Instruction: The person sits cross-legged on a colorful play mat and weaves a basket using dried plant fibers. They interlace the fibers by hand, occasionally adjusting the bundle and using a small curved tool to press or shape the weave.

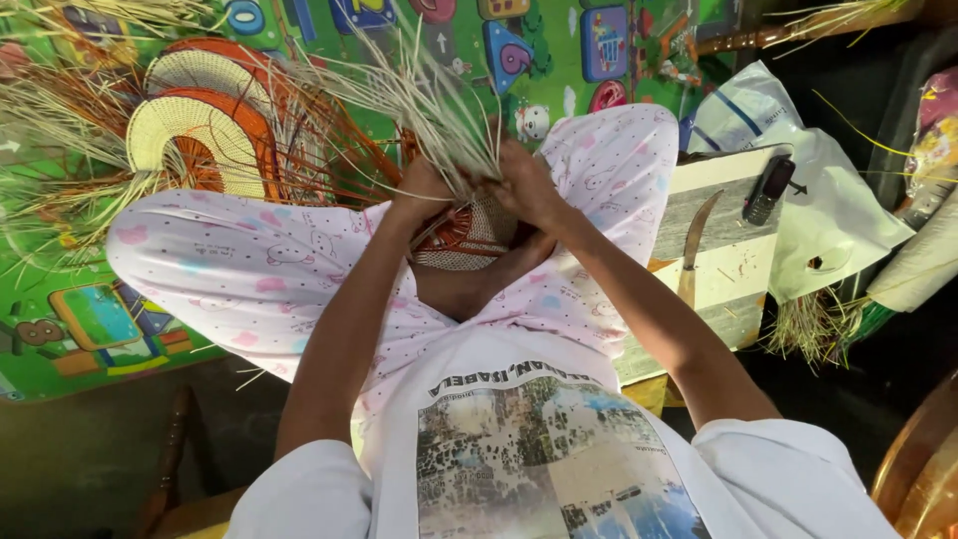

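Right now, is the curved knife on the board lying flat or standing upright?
Lying flat. The curved knife rests lengthwise on the striped board, blade toward the far end, beside a dark handheld device; neither hand touches it.

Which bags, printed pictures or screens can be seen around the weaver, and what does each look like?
Plastic bag: right, white, crumpled, blue stripes.
Play mat: under the legs, green, bright cartoon panels.
Shirt print: chest, rectangular photo collage, grey and blue.
Small dark device: on the striped board; screen not discernible.

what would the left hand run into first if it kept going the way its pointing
Probably the bundle of pale straw strands that the left hand already grips, which fans out up and away from it; beyond lies the green play mat. Depth is hard to judge.
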